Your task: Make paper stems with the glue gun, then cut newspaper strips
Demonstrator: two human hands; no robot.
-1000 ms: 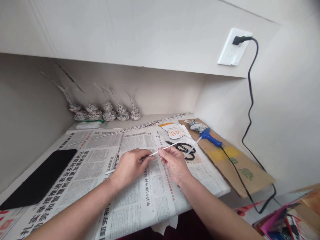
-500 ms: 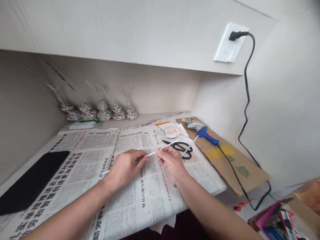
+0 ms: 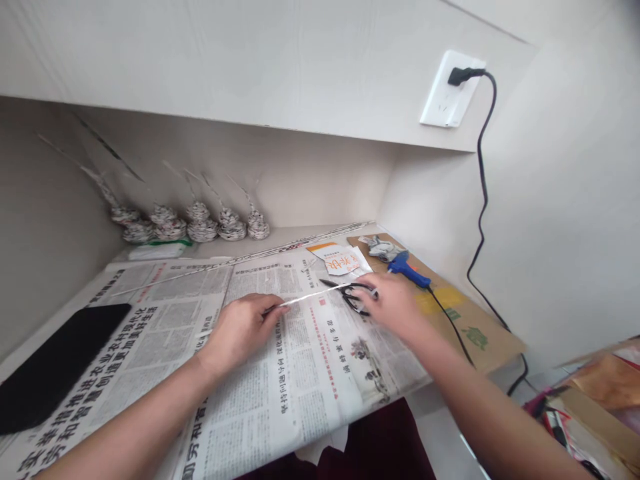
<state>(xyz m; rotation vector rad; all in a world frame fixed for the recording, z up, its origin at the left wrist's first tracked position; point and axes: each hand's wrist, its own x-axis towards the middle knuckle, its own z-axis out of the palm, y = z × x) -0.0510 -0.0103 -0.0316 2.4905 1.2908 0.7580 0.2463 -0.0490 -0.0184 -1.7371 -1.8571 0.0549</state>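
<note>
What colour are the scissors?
The scissors are black; they show in the head view, the only one here.

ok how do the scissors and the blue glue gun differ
The scissors are black; the glue gun is mostly blue. The glue gun trails a black cord; the scissors have none. The right hand is at the scissors' handles, while the glue gun lies on the cardboard. Both have handles.

Newspaper sheets (image 3: pixel 313 380) cover most of the desk (image 3: pixel 287 234), with cardboard (image 3: pixel 500 345) at right, paper rods (image 3: pixel 294 247) across the far side, and five coiled paper figures (image 3: pixel 202 231) near a white packet (image 3: pixel 157 251) far left.
</note>
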